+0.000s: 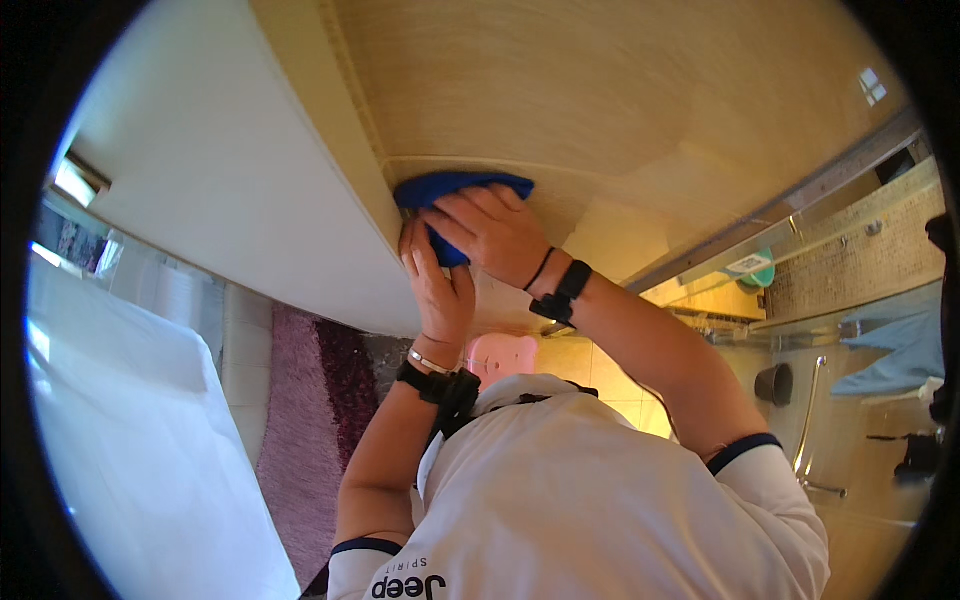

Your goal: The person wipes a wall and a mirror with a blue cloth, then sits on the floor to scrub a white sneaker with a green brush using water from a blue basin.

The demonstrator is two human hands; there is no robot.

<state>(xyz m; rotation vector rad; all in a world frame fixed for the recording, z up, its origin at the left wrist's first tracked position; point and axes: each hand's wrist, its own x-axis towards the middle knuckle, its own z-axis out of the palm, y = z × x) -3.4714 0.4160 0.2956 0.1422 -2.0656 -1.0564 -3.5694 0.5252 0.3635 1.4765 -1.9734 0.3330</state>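
Note:
A blue cloth [465,184] is pressed into the corner where a beige wall panel [615,90] meets a narrow cream upright strip [322,82]. My right hand [495,232] lies over the cloth with its fingers bent, pushing it against the surface. Just below and to the left, my left hand [439,289] has the lower end of the cloth between fingers and thumb, its fingertips by the strip's edge. Part of the cloth is hidden under both hands. Black bands with small devices sit on both wrists.
A pink stool [502,354] stands on the floor below my hands. Left of a white wall [217,112] are a purple rug [296,405] and a white-covered bed [142,420]. To the right are a metal-framed glass partition [780,206], a dark bin [773,385] and a light-blue cloth [892,352].

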